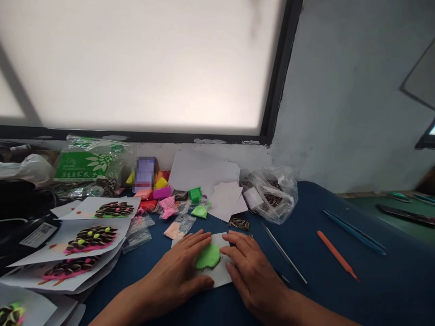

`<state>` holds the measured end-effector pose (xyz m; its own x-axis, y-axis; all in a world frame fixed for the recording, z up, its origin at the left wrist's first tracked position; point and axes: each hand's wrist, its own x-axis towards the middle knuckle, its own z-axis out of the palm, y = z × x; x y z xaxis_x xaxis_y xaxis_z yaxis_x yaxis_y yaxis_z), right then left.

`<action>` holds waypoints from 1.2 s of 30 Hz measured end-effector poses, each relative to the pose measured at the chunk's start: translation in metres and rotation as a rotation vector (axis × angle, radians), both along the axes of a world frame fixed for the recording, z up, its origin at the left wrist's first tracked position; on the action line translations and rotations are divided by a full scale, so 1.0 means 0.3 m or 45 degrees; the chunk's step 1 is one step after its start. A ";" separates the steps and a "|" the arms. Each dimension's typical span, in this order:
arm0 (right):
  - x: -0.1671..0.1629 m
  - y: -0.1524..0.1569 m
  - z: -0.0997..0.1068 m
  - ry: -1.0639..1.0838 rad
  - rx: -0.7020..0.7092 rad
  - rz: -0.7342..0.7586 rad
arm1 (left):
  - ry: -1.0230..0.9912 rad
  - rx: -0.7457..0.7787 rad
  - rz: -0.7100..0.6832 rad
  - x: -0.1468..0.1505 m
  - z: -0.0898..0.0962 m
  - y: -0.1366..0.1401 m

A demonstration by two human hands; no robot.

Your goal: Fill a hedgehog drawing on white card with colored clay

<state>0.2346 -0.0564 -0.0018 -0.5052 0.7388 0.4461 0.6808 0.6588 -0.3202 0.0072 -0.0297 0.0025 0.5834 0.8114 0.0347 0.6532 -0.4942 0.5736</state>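
A flattened piece of light green modelling clay (pixel 208 256) lies on a small white sheet of paper (pixel 222 274) in front of me. My left hand (pixel 181 261) rests on the paper's left side with its fingers stretched out, the fingers at the clay's left edge. On the other side, my right hand (pixel 249 265) lies with fingers apart, its fingertips near the clay's right edge. Neither hand grips anything. Faint drawn lines show on the paper beside the clay. Just beyond the hands is a small pile of sunflower seeds (pixel 239 223).
Finished seed-and-clay pictures (pixel 90 240) are stacked at left. Behind stand clay packets (pixel 168 207), blank paper (pixel 226 199), a bag of seeds (pixel 273 199) and a green seed package (pixel 83 165). A metal rod (pixel 285 255), orange tool (pixel 337 256) and blue tools (pixel 353 232) lie at right.
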 end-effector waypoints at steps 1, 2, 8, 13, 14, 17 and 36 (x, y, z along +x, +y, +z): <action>0.001 0.000 -0.004 -0.016 -0.007 -0.015 | -0.012 -0.012 0.001 -0.001 -0.003 -0.003; 0.001 -0.001 -0.008 -0.036 -0.015 -0.035 | -0.027 -0.020 0.006 -0.002 -0.008 -0.004; -0.003 0.008 -0.003 -0.141 -0.029 -0.102 | -0.094 -0.030 0.078 -0.007 -0.049 0.005; -0.033 0.049 0.026 -0.179 -0.015 -0.057 | -0.201 -0.016 0.132 -0.003 -0.082 0.014; -0.041 0.058 0.030 -0.168 -0.028 -0.057 | -0.225 -0.017 0.138 -0.002 -0.088 0.017; -0.065 0.080 0.036 -0.135 -0.092 -0.076 | -0.268 -0.025 0.173 0.001 -0.104 0.026; -0.079 0.084 0.036 -0.167 -0.209 -0.043 | -0.296 -0.037 0.194 0.007 -0.118 0.031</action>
<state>0.2108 -0.0314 0.0091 -0.5245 0.8137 0.2504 0.7448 0.5811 -0.3281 0.0093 -0.0204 -0.0329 0.4337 0.8918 0.1286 0.5679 -0.3814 0.7294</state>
